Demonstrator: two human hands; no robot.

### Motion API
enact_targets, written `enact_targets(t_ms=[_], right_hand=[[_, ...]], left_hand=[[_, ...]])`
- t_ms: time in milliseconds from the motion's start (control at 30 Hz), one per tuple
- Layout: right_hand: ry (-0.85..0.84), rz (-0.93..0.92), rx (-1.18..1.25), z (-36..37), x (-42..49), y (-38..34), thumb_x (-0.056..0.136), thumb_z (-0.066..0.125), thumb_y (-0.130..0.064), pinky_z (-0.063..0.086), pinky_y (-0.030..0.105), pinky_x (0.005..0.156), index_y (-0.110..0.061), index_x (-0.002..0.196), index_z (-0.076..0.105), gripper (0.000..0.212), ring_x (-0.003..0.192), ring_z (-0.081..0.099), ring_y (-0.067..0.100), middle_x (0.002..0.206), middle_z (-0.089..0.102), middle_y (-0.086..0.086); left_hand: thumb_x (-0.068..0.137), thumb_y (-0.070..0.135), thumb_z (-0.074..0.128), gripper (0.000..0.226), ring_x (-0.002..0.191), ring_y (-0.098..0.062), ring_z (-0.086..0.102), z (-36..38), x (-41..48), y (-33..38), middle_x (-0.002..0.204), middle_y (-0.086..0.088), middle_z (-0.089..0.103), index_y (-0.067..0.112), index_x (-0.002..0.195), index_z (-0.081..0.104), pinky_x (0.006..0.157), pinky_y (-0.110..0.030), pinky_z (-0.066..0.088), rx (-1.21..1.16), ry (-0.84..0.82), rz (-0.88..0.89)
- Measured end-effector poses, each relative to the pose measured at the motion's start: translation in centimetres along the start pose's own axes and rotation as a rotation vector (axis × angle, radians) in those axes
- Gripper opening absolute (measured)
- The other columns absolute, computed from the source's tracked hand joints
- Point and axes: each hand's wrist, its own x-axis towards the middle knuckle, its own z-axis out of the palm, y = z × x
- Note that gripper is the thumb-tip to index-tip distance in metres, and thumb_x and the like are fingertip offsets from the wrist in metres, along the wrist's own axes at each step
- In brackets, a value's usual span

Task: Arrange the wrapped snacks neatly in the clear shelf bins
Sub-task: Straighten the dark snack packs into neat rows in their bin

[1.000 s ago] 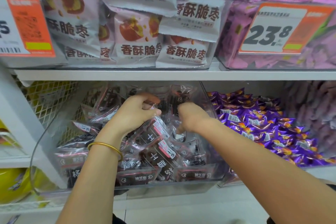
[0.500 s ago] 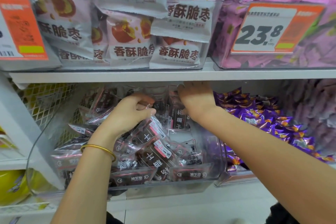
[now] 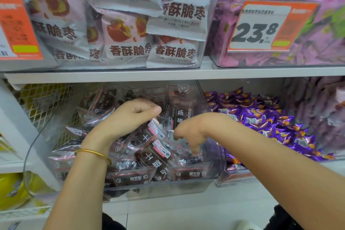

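Head view, dark clear-wrapped snacks [image 3: 155, 157] heaped, left hand [image 3: 128, 117] curled, grip unclear, right hand [image 3: 192, 130] loose

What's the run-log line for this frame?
phase: arranging | left hand: pinching dark snack packet | right hand: fingers down in clear bin, grip unclear

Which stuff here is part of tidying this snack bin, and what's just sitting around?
In the job: dark packets, clear bin, left hand, right hand.
Just lying about: purple candies, jujube bags, price tag, yellow packs.
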Motion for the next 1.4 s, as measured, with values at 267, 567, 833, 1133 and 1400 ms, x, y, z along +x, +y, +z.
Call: enact_targets(t_ms=[267, 567, 833, 1133, 1400], right_hand=[[0.009, -0.006, 0.039, 0.7, 0.1, -0.4, 0.075, 0.074, -0.040, 0.041, 0.025, 0.073, 0.000, 0.121, 0.054, 0.064, 0.088, 0.050, 0.022, 0.099, 0.054, 0.004], [0.210, 0.039, -0.045, -0.2, -1.5, -0.3, 0.072, 0.076, -0.042, 0.048, 0.031, 0.073, -0.012, 0.089, 0.053, 0.042, 0.073, 0.049, 0.021, 0.070, 0.043, -0.006], [0.385, 0.033, -0.011, -0.7, -2.9, 1.5, 0.086, 0.064, -0.017, 0.048, 0.035, 0.085, -0.013, 0.094, 0.059, 0.011, 0.089, 0.054, 0.019, 0.102, 0.066, 0.001], [0.662, 0.026, 0.277, 0.3, -3.6, 2.8, 0.089, 0.059, -0.014, 0.042, 0.030, 0.067, -0.009, 0.096, 0.055, 0.010, 0.082, 0.052, 0.021, 0.090, 0.059, 0.003], [1.129, 0.121, 0.683, 3.0, -3.6, 2.3, 0.084, 0.063, -0.014, 0.045, 0.038, 0.080, -0.013, 0.091, 0.058, 0.010, 0.088, 0.056, 0.022, 0.085, 0.064, 0.000]], left_hand=[[0.085, 0.027, 0.062, 0.047, 0.096, 0.016, 0.053, -0.5, -0.2, -0.6, 0.107, 0.012, 0.062, -0.014, 0.065, 0.051, 0.083, -0.009, 0.035, 0.063, 0.017, 0.026], [0.087, 0.021, 0.061, 0.047, 0.093, 0.004, 0.060, -0.9, -0.4, -1.2, 0.099, 0.008, 0.064, 0.003, 0.049, 0.040, 0.078, -0.011, 0.039, 0.081, 0.109, 0.052], [0.087, 0.017, 0.061, 0.047, 0.091, 0.004, 0.060, -1.1, -0.4, -1.4, 0.096, 0.003, 0.066, -0.013, 0.057, 0.042, 0.076, -0.009, 0.042, 0.109, 0.130, 0.038], [0.086, 0.021, 0.063, 0.050, 0.084, -0.016, 0.065, -1.0, -0.7, -1.1, 0.075, -0.032, 0.054, 0.000, 0.053, 0.031, 0.072, -0.009, 0.045, 0.147, 0.120, 0.042], [0.080, 0.035, 0.070, 0.052, 0.110, -0.013, 0.050, -0.5, 0.1, -1.2, 0.126, 0.006, 0.049, 0.024, 0.123, 0.045, 0.094, -0.033, 0.042, 0.175, 0.165, 0.002]])
